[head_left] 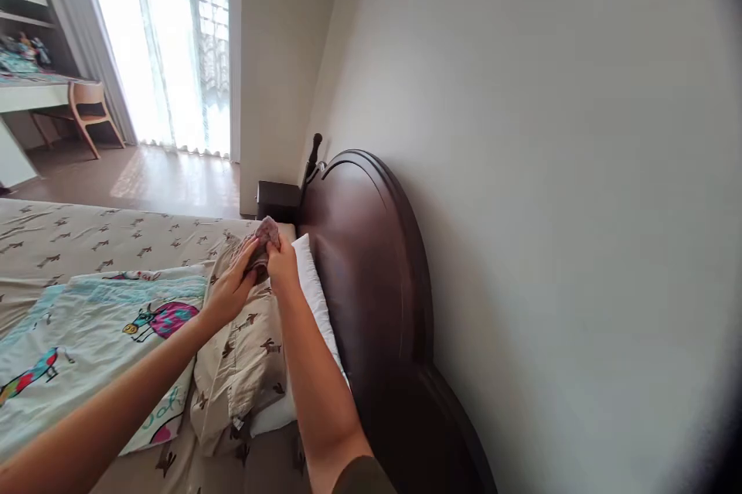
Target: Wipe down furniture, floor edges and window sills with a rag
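A beige pillowcase (249,362) with a dark animal print lies bunched at the head of the bed. My right hand (283,266) is closed around its far end, where a mauve-brown bunched piece of cloth (267,230) sticks up past the fingers; whether this is part of the pillowcase I cannot tell. Beside it, my left hand (232,289) grips the gathered cloth between long fingers and thumb. A white pillow (313,285) shows under and behind the pillowcase, leaning by the headboard.
The dark wooden headboard (365,270) rises close on the right, against a pale wall (550,169). A white-and-aqua printed blanket (104,332) lies on the patterned bedsheet (156,235). A dark nightstand (278,196) stands beyond. Far left are a chair (90,103) and a desk.
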Motion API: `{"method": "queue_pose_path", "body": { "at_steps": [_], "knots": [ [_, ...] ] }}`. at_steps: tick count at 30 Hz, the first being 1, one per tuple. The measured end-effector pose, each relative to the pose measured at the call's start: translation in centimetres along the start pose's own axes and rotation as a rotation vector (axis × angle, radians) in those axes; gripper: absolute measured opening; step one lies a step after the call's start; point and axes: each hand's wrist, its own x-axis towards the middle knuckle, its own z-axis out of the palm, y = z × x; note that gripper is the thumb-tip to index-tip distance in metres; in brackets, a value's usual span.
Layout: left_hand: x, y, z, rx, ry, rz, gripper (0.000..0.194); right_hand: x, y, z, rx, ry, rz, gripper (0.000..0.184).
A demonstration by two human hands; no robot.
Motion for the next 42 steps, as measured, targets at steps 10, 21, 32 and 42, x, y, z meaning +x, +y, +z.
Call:
{"method": "queue_pose_path", "body": {
  "at_steps": [10, 21, 32, 42],
  "knots": [
    [-32.7, 1.2, -19.9, 0.299, -0.406, -0.31, 0.055, -30.8, 7.3, 15.1, 0.677, -0.468, 0.886, 0.018],
    [-60.6, 1.5, -50.9, 0.555, -0.094, -0.783, 0.05, -58.9, 0.9, 48.3, 0.49, -1.065, 0.972, 0.012],
    [-77.4, -6.3, -73.2, 0.517, 0.128, -1.096, 0.05, -74.8, -0.7, 75.7, 0.291, -1.441, 1.069, 0.011],
    [-81.7, -18.5, -100.5, 0.644, 0.239, -1.309, 0.057, -80.9, -6.8, 109.2, 0.283, -1.679, 1.111, 0.012]
  ]
}}
